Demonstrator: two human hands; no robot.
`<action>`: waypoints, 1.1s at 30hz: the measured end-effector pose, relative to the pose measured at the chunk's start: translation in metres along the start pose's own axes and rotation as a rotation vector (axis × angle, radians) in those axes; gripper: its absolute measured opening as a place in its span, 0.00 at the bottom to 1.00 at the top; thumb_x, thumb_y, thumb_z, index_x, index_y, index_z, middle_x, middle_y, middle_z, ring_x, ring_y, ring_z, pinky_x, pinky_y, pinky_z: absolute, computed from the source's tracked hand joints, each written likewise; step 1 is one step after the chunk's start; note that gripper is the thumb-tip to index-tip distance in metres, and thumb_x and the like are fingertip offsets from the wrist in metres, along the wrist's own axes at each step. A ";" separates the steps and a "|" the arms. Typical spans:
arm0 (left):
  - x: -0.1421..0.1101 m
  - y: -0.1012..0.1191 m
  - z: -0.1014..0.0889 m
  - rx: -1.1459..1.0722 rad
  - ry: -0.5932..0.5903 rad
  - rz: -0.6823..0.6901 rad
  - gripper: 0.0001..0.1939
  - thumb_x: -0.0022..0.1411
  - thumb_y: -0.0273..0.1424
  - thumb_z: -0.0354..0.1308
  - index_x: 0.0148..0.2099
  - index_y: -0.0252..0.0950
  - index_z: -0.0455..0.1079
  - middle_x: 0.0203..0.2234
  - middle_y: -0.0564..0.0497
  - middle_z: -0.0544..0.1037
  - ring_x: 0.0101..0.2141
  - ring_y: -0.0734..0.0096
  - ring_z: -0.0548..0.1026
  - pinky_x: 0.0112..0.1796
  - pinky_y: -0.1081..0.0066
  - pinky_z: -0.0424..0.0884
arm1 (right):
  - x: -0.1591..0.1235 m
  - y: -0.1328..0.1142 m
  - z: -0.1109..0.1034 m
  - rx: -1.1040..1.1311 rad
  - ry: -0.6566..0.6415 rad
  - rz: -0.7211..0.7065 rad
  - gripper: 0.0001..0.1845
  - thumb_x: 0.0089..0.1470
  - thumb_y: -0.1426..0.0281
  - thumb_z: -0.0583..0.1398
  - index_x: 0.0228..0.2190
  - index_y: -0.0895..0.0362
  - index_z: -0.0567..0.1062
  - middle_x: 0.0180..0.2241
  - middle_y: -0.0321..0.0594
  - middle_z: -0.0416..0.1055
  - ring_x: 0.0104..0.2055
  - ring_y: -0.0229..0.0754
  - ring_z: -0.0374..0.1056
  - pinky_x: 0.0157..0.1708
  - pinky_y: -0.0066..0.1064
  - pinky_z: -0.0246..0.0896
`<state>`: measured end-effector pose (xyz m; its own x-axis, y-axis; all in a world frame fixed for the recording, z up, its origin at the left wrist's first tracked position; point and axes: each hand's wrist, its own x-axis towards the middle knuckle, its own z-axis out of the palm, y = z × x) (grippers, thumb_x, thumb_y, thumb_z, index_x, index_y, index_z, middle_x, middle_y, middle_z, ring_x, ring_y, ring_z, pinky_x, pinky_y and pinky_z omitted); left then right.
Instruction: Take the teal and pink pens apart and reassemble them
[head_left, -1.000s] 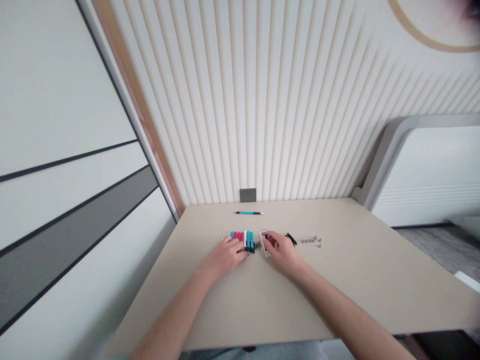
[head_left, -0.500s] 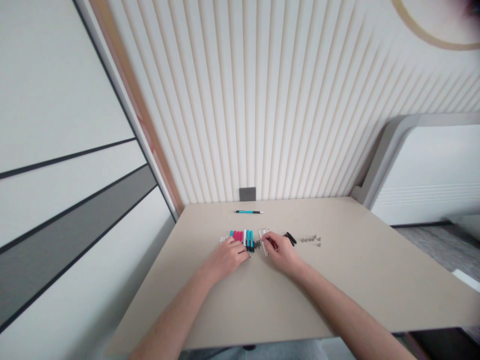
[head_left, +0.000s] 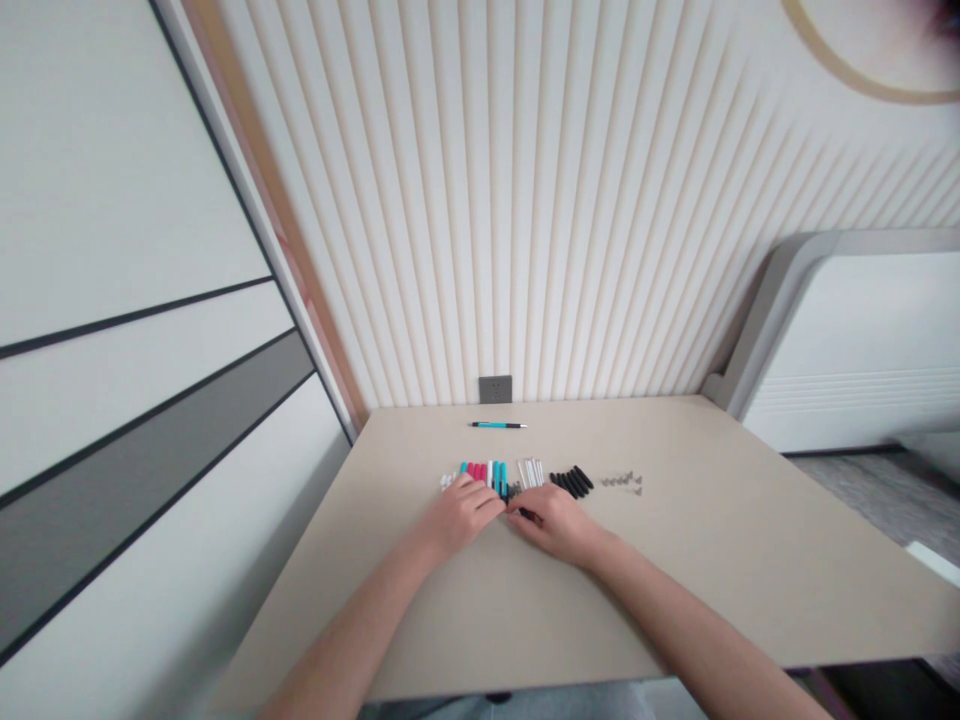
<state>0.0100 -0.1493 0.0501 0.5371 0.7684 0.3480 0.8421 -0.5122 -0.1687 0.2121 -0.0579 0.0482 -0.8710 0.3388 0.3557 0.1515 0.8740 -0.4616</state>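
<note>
A: Nearest comes the bare front of the worktop (head_left: pixel 450 640), and towards its middle two hands, fingertips all but meeting!
B: The left hand (head_left: pixel 465 508) has its fingers bunched, a narrow grip. Holding anything? Cannot tell; the fingers hide it.
A: The right hand (head_left: pixel 559 520), just beside it, curls narrow around a dark piece (head_left: pixel 529 514), half covered by thumb and fingers.
B: Beyond the knuckles, what a line-up! On the left, small white bits (head_left: pixel 446 482), then barrels (head_left: pixel 478 470) side by side, blue, red and white, lower ends partly behind the left hand.
A: Small grey bits (head_left: pixel 514 489) sit just beyond the fingertips, with thin tubes (head_left: pixel 533 470) right behind the right hand.
B: Next come black sleeves (head_left: pixel 573 482), slanting side by side, and metal pieces (head_left: pixel 622 479) at the right end.
A: Farther back, a blue-and-black pen (head_left: pixel 499 425) lies crosswise.
B: And behind it, the dark socket (head_left: pixel 496 389) on the ribbed wall (head_left: pixel 450 200)!
</note>
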 end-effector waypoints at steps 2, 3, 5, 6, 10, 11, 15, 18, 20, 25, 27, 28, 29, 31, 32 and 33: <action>0.000 0.001 -0.001 0.007 0.000 0.004 0.10 0.70 0.26 0.46 0.41 0.34 0.69 0.33 0.48 0.73 0.35 0.68 0.69 0.40 0.66 0.62 | 0.001 0.000 0.001 -0.039 0.014 0.011 0.11 0.59 0.71 0.54 0.36 0.54 0.77 0.31 0.38 0.77 0.34 0.39 0.71 0.38 0.28 0.57; 0.001 0.001 -0.001 0.014 -0.001 0.007 0.10 0.70 0.27 0.46 0.40 0.34 0.69 0.32 0.48 0.73 0.35 0.68 0.69 0.40 0.66 0.62 | 0.001 0.000 0.002 -0.055 0.020 0.020 0.11 0.59 0.71 0.54 0.35 0.54 0.77 0.31 0.38 0.77 0.34 0.39 0.71 0.38 0.28 0.57; 0.001 0.001 0.000 0.028 -0.002 0.012 0.10 0.70 0.27 0.47 0.39 0.34 0.69 0.32 0.48 0.72 0.34 0.68 0.68 0.39 0.66 0.62 | 0.002 0.000 0.004 -0.085 0.027 0.038 0.11 0.59 0.71 0.54 0.34 0.55 0.77 0.30 0.38 0.77 0.33 0.39 0.71 0.38 0.28 0.56; 0.001 0.002 0.001 0.034 -0.002 0.012 0.10 0.70 0.27 0.47 0.38 0.34 0.69 0.31 0.48 0.72 0.34 0.68 0.68 0.39 0.66 0.62 | 0.003 0.000 0.005 -0.101 0.026 0.046 0.11 0.59 0.71 0.54 0.33 0.55 0.77 0.30 0.38 0.77 0.33 0.39 0.71 0.38 0.28 0.55; 0.001 0.001 0.001 0.042 0.002 0.014 0.10 0.70 0.27 0.47 0.38 0.34 0.69 0.31 0.49 0.72 0.34 0.68 0.68 0.39 0.66 0.63 | 0.004 -0.001 0.007 -0.151 0.020 0.068 0.10 0.59 0.70 0.55 0.31 0.55 0.76 0.29 0.38 0.77 0.32 0.39 0.70 0.38 0.30 0.53; 0.001 0.002 0.001 0.046 0.001 0.020 0.10 0.70 0.27 0.48 0.39 0.34 0.69 0.31 0.49 0.72 0.34 0.68 0.68 0.38 0.66 0.63 | 0.004 -0.002 0.008 -0.159 0.020 0.067 0.09 0.58 0.70 0.56 0.31 0.55 0.76 0.29 0.38 0.76 0.32 0.40 0.70 0.38 0.30 0.53; 0.003 0.003 -0.002 0.065 0.011 0.034 0.09 0.69 0.26 0.48 0.39 0.34 0.69 0.31 0.49 0.72 0.33 0.68 0.69 0.38 0.66 0.63 | 0.004 -0.004 0.008 -0.186 0.013 0.060 0.09 0.58 0.69 0.56 0.30 0.55 0.76 0.28 0.37 0.76 0.31 0.39 0.70 0.37 0.31 0.51; 0.003 0.002 -0.006 0.064 0.073 -0.025 0.09 0.70 0.25 0.47 0.43 0.35 0.70 0.34 0.47 0.74 0.36 0.67 0.70 0.39 0.65 0.64 | 0.005 -0.001 0.008 -0.208 0.060 0.134 0.10 0.59 0.69 0.55 0.30 0.55 0.76 0.28 0.38 0.77 0.32 0.40 0.70 0.38 0.31 0.50; 0.001 -0.001 -0.009 0.067 0.131 -0.079 0.10 0.70 0.25 0.47 0.46 0.35 0.69 0.37 0.47 0.75 0.38 0.67 0.71 0.40 0.65 0.64 | 0.005 0.003 0.006 -0.236 0.100 0.227 0.11 0.60 0.68 0.55 0.30 0.55 0.76 0.29 0.38 0.77 0.33 0.41 0.71 0.38 0.32 0.50; -0.005 -0.011 -0.009 0.076 0.127 -0.152 0.10 0.69 0.26 0.48 0.48 0.35 0.69 0.38 0.47 0.75 0.37 0.67 0.72 0.38 0.66 0.63 | 0.006 0.016 0.003 -0.369 0.114 0.371 0.13 0.61 0.65 0.55 0.28 0.54 0.76 0.28 0.42 0.77 0.32 0.43 0.71 0.37 0.33 0.51; -0.006 -0.013 -0.007 0.079 0.114 -0.153 0.10 0.69 0.26 0.49 0.48 0.35 0.69 0.37 0.47 0.75 0.37 0.67 0.72 0.38 0.66 0.63 | 0.007 0.018 0.003 -0.402 0.106 0.385 0.13 0.60 0.64 0.55 0.28 0.54 0.76 0.28 0.43 0.77 0.32 0.44 0.71 0.37 0.33 0.52; -0.005 -0.013 -0.006 0.080 0.111 -0.149 0.10 0.69 0.26 0.49 0.47 0.36 0.69 0.36 0.47 0.75 0.37 0.67 0.71 0.37 0.66 0.62 | 0.007 0.018 0.004 -0.410 0.099 0.384 0.13 0.60 0.64 0.56 0.28 0.54 0.76 0.28 0.43 0.77 0.32 0.44 0.72 0.37 0.33 0.52; -0.005 -0.013 -0.006 0.081 0.109 -0.143 0.10 0.69 0.26 0.48 0.47 0.36 0.70 0.35 0.47 0.75 0.36 0.67 0.71 0.37 0.66 0.62 | 0.008 0.018 0.004 -0.414 0.093 0.379 0.13 0.60 0.63 0.56 0.28 0.54 0.76 0.28 0.43 0.77 0.32 0.45 0.72 0.38 0.33 0.52; -0.004 -0.011 -0.006 0.080 0.097 -0.133 0.10 0.69 0.26 0.48 0.46 0.36 0.70 0.34 0.48 0.74 0.35 0.67 0.71 0.36 0.66 0.61 | 0.009 0.018 0.005 -0.409 0.083 0.362 0.14 0.60 0.62 0.56 0.29 0.54 0.77 0.28 0.43 0.77 0.33 0.45 0.72 0.39 0.34 0.53; -0.003 -0.011 -0.007 0.080 0.092 -0.131 0.09 0.69 0.26 0.48 0.45 0.36 0.70 0.33 0.48 0.74 0.35 0.67 0.71 0.36 0.66 0.61 | 0.009 0.018 0.005 -0.403 0.080 0.356 0.15 0.60 0.61 0.55 0.29 0.54 0.77 0.28 0.43 0.77 0.33 0.45 0.72 0.39 0.34 0.53; -0.003 -0.010 -0.007 0.081 0.088 -0.131 0.09 0.69 0.26 0.48 0.45 0.36 0.70 0.33 0.48 0.74 0.35 0.67 0.71 0.36 0.66 0.61 | 0.009 0.018 0.006 -0.396 0.079 0.353 0.15 0.60 0.61 0.55 0.29 0.54 0.77 0.28 0.43 0.78 0.33 0.45 0.72 0.39 0.34 0.53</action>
<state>-0.0003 -0.1494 0.0574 0.4192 0.7879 0.4510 0.9077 -0.3747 -0.1891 0.2045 -0.0414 0.0387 -0.6998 0.6478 0.3012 0.6069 0.7615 -0.2277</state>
